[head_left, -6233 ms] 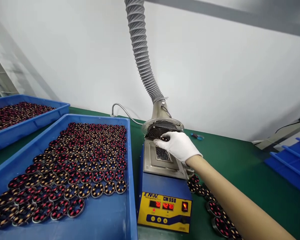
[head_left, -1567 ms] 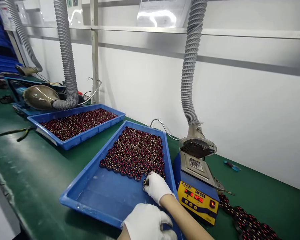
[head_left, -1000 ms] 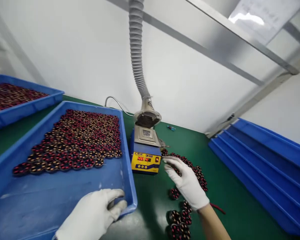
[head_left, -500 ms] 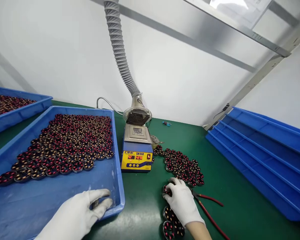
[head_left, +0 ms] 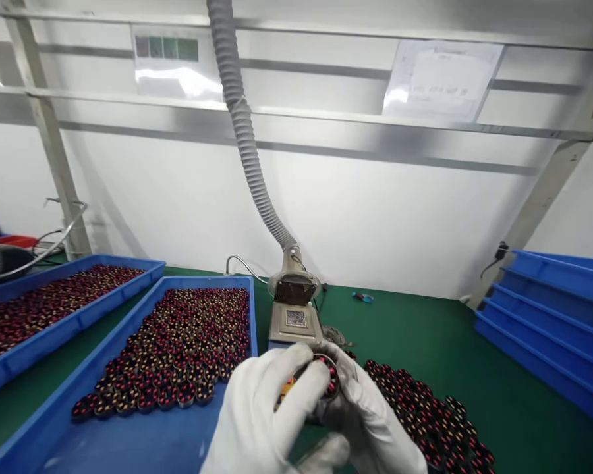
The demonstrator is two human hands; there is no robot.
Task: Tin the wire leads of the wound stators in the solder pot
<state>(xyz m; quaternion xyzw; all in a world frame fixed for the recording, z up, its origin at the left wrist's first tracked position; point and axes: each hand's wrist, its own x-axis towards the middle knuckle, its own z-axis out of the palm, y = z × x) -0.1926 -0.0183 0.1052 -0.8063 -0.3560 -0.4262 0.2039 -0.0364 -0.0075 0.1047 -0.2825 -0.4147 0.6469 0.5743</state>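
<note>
In front of the solder pot [head_left: 290, 316], both my white-gloved hands come together around one small round part [head_left: 333, 380]. It has a metal rim and pink spots on black. My left hand [head_left: 261, 408] pinches it from the left, with the index finger across its face. Fingers of my right hand [head_left: 375, 411] curl round its right side, their tips darkened with grime. My hands hide much of the part and the pot's front panel. More round parts with pink and cream spots [head_left: 425, 408] lie grouped on the green table, right of my hands.
A blue tray [head_left: 128, 441] at the left holds rows of such parts, and a second filled tray [head_left: 74, 322] stands beyond it. Stacked blue trays [head_left: 548, 342] stand at the right. A grey hose [head_left: 250, 138] drops to the fume hood [head_left: 294, 280] behind the pot.
My right hand has lifted from the parts on the table and come to the middle. My left hand has left the tray rim and joined it at a part. The view has tilted up.
</note>
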